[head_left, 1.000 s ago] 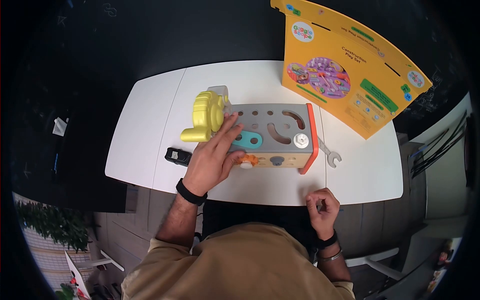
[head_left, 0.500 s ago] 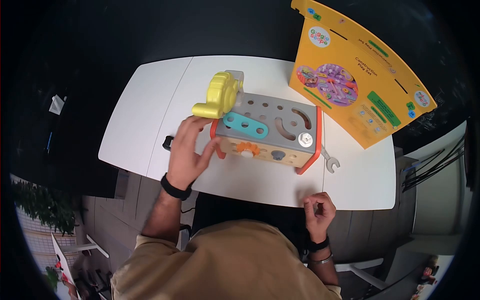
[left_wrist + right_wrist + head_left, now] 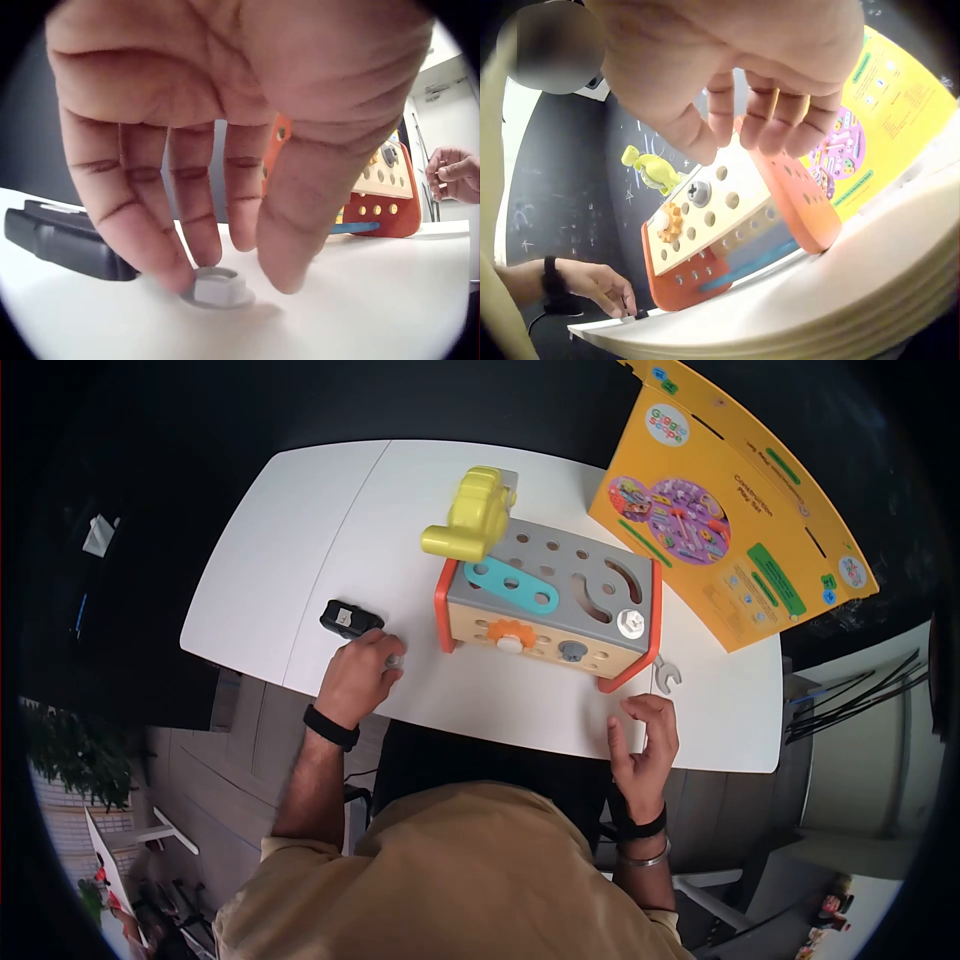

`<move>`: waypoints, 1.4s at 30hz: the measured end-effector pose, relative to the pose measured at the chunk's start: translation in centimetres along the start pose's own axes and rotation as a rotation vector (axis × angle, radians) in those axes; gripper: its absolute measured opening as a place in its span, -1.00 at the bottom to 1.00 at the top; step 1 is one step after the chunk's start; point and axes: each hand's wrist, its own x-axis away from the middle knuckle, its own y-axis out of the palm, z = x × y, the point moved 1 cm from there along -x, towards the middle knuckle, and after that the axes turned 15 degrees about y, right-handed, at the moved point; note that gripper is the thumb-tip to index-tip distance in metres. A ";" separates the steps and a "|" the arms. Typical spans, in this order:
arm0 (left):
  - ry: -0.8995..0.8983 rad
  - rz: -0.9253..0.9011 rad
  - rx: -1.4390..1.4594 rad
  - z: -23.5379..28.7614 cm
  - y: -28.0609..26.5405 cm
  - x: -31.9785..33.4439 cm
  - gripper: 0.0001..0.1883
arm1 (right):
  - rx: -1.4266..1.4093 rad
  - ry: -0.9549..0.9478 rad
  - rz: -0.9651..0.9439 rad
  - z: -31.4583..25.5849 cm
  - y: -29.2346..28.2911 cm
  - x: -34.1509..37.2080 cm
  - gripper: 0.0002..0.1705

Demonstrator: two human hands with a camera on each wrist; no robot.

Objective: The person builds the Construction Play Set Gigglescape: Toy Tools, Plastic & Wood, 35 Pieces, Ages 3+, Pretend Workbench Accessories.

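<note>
My left hand (image 3: 357, 678) reaches down to the white table, fingers and thumb spread around a small grey toy nut (image 3: 217, 288) with a hexagonal top and round flange. One fingertip is right at its rim; the thumb stands a little apart from it. Beyond this hand lies a small black device (image 3: 350, 618). My right hand (image 3: 648, 745) hovers at the table's front edge, fingers loosely bent and holding nothing. Between the hands stands a toy workbench (image 3: 550, 625) with a teal strip (image 3: 512, 584), an orange gear (image 3: 512, 632), a grey screw (image 3: 572, 651) and a white nut (image 3: 631, 623).
A yellow toy piece (image 3: 472, 515) rises at the workbench's left end. Beside its right end lies a grey toy wrench (image 3: 667, 676). A large yellow box (image 3: 740, 510) stands at the back right of the white table (image 3: 260, 570).
My left hand has left the yellow piece and workbench and moved down and left to the nut on the table. The right hand's fingers have opened a little.
</note>
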 end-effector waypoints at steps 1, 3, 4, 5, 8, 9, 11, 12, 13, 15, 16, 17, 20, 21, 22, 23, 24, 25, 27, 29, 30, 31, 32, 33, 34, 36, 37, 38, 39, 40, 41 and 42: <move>0.017 0.027 0.023 0.0 0.4 0.0 -0.77 | 0.002 0.019 -0.023 -0.1 0.1 -0.5 -0.75; 0.021 0.061 0.056 0.1 1.2 0.1 -0.79 | 0.012 0.032 -0.061 -0.3 0.4 -1.4 -0.75; 0.044 0.051 0.082 0.3 1.4 0.1 -0.79 | 0.026 0.021 -0.067 -0.5 0.6 -1.9 -0.73; 0.069 0.038 0.109 0.6 1.7 0.1 -0.78 | 0.042 0.013 -0.070 -0.6 0.8 -2.2 -0.71; 0.137 0.070 0.159 2.0 3.2 -0.3 -0.79 | 0.070 0.034 -0.044 -0.2 1.5 -2.7 -0.69; 0.181 0.103 0.200 2.5 3.7 -0.4 -0.79 | 0.079 0.034 -0.046 0.0 1.5 -2.6 -0.69; 0.199 0.053 0.227 3.7 4.4 -0.9 -0.78 | 0.051 0.042 -0.033 0.2 1.5 -2.7 -0.69; 0.241 0.036 0.248 4.5 4.6 -1.1 -0.76 | 0.058 0.043 -0.035 0.3 1.3 -2.8 -0.69; 0.283 0.018 0.269 5.2 4.7 -1.3 -0.73 | 0.050 0.053 -0.031 0.3 1.0 -2.8 -0.70; 0.267 -0.064 0.286 5.9 5.0 -1.6 -0.64 | 0.047 0.066 -0.022 0.6 0.2 -3.0 -0.70; 0.301 -0.049 0.251 6.1 5.2 -1.7 -0.61 | 0.050 0.060 -0.063 0.8 -0.3 -3.1 -0.70; 0.336 -0.035 0.215 6.3 5.4 -1.8 -0.58 | 0.053 0.054 -0.103 0.9 -0.6 -3.2 -0.70; 0.303 -0.101 0.219 6.5 5.3 -2.1 -0.50 | 0.097 0.089 -0.179 0.9 -1.0 -3.5 -0.70; 0.312 -0.104 0.218 6.7 5.1 -2.2 -0.50 | 0.098 0.092 -0.170 0.9 -0.9 -3.6 -0.70; 0.295 -0.121 0.217 6.8 4.9 -2.2 -0.47 | 0.098 0.088 -0.190 0.9 -0.8 -3.5 -0.70; 0.278 -0.140 0.215 7.0 4.8 -2.2 -0.43 | 0.098 0.085 -0.211 0.9 -0.7 -3.5 -0.70; 0.287 -0.146 0.216 7.0 4.8 -2.1 -0.43 | 0.099 0.091 -0.203 1.3 -0.8 -3.7 -0.70; 0.293 -0.146 0.205 7.1 4.8 -2.1 -0.41 | 0.154 0.090 -0.203 1.8 -1.1 -3.8 -0.67; 0.305 -0.148 0.194 7.1 4.9 -2.1 -0.38 | 0.208 0.092 -0.198 2.9 -1.9 -4.1 -0.64; 0.289 -0.165 0.178 7.2 5.1 -1.9 -0.36 | 0.401 0.110 -0.109 3.7 -2.9 -4.4 -0.56; 0.291 -0.163 0.178 7.2 5.2 -1.8 -0.36 | 0.437 0.168 -0.094 4.2 -3.2 -4.3 -0.50; 0.303 -0.164 0.162 7.3 5.2 -1.8 -0.35 | 0.438 0.166 -0.093 4.7 -3.5 -4.3 -0.50; 0.315 -0.166 0.146 7.3 5.3 -1.8 -0.33 | 0.510 0.158 -0.059 5.4 -3.7 -4.2 -0.49; 0.315 -0.166 0.147 7.4 5.3 -1.9 -0.33 | 0.582 0.150 -0.025 6.0 -3.9 -4.1 -0.48; 0.326 -0.167 0.152 7.4 5.4 -1.9 -0.32 | 0.583 0.151 -0.026 6.7 -4.0 -4.0 -0.48; 0.338 -0.171 0.158 7.5 5.4 -1.8 -0.31 | 0.621 0.171 -0.080 7.8 -4.2 -3.7 -0.44; 0.337 -0.165 0.143 7.6 5.4 -1.8 -0.31 | 0.621 0.175 -0.080 7.8 -4.1 -3.5 -0.44; 0.336 -0.159 0.129 7.6 5.4 -1.8 -0.31 | 0.632 0.183 -0.080 7.7 -3.8 -3.5 -0.46; 0.336 -0.162 0.129 7.7 5.4 -1.9 -0.31 | 0.642 0.190 -0.081 7.7 -3.6 -3.5 -0.47; 0.325 -0.158 0.148 7.6 5.4 -1.9 -0.31 | 0.642 0.193 -0.082 7.6 -3.6 -3.7 -0.47; 0.313 -0.156 0.167 7.6 5.3 -1.9 -0.31 | 0.647 0.248 -0.090 7.4 -3.7 -3.9 -0.52; 0.313 -0.160 0.168 7.6 5.2 -1.8 -0.31 | 0.653 0.304 -0.098 7.2 -3.7 -3.9 -0.56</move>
